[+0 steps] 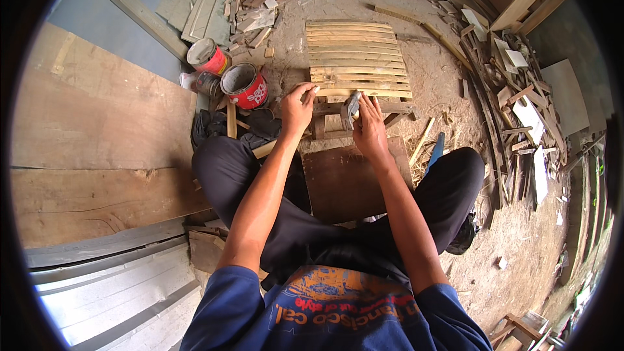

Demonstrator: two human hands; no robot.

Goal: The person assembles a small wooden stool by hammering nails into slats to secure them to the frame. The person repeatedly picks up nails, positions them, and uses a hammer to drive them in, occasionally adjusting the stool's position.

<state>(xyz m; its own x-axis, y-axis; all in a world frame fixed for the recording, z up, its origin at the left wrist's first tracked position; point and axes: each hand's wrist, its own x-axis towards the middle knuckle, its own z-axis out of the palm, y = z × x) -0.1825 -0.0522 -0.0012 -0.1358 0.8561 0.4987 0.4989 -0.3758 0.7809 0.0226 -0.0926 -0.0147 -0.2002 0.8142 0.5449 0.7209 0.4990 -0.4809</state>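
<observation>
A panel of pale wooden slats (356, 58) with gaps between them rests on a low wooden support (325, 109) in front of me. At the left end of its nearest edge, my left hand (298, 109) is closed in a pinch, with a small whitish bit showing at the fingertips. What it grips is too small to make out. My right hand (372, 129) is wrapped round a grey-and-yellowish tool, apparently a tape measure (351, 109), held against that same edge. A pale yellow strip runs between the two hands along the nearest slat.
Paint cans (248, 86) stand to the left, near dark cloth or plastic. A brown board (344, 182) lies between my legs, with a blue-bladed tool (437, 151) by my right knee. Scrap wood (520, 104) is heaped at right; large plywood (104, 104) lies at left.
</observation>
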